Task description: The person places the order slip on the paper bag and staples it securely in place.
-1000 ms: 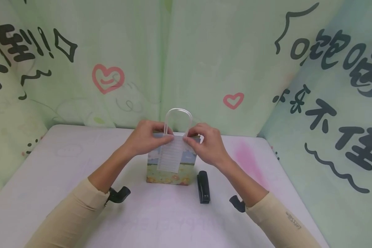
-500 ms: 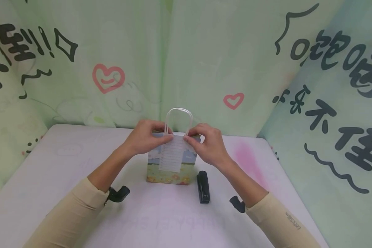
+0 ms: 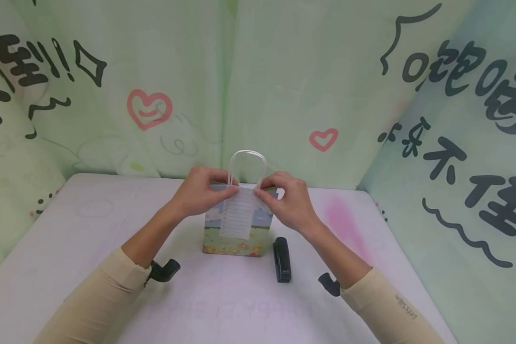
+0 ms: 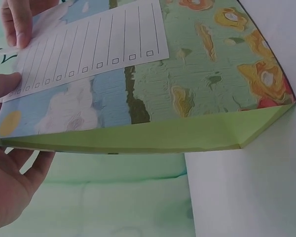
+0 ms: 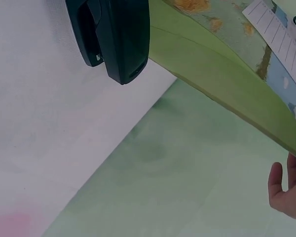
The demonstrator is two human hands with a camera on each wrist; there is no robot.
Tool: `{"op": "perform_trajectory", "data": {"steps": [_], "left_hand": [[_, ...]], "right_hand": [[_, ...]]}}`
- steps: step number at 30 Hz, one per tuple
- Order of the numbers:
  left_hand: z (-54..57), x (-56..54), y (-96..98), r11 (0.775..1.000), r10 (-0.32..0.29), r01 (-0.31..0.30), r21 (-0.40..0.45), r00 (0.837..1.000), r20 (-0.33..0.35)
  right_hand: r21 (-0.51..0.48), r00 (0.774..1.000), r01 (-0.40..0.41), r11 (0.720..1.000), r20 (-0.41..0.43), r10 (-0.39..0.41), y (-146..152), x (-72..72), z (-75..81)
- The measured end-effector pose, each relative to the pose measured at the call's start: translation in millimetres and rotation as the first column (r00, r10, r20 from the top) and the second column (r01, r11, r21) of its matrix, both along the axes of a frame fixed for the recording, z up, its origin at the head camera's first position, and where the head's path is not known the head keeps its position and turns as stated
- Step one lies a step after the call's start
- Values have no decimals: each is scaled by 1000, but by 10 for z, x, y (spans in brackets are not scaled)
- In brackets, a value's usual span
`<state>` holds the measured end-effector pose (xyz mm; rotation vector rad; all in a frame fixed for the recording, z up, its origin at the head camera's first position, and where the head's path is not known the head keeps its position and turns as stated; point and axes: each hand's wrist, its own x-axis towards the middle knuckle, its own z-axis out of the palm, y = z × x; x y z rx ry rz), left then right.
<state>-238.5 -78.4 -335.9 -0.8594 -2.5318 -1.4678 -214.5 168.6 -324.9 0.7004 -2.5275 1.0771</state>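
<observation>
- Bag [image 3: 234,247]: clock centre, on white table [image 3: 223,301].
- Left hand [image 3: 200,193], ten o'clock; right hand [image 3: 290,199], two o'clock: both pinch its top edge.
- Stapler [image 3: 282,260]: four o'clock.
- Green backdrop [image 3: 275,71]: twelve o'clock.

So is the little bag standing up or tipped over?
Upright: the bag stands on the table, its white handle looping above it.
</observation>
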Motion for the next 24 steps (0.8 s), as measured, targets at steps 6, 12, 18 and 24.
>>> {"op": "perform_trajectory", "data": {"steps": [6,12,18,24], "left_hand": [[-21,8,-3,1000,0,0,12,1000,-8],[-39,10,3,1000,3,-3,25,1000,3],[-33,17,10,1000,2,-2,25,1000,9],[-50,6,4,1000,19,-19,23,1000,11]], "right_hand": [[1,1000,16,1000,-14,-16,28,21,-17],[-69,976,209,975,-50,-213,193,112,-73],[259,854,374,891,280,-439,445,250,-353],[531,697,177,829,527,-486,450,439,-792]]}}
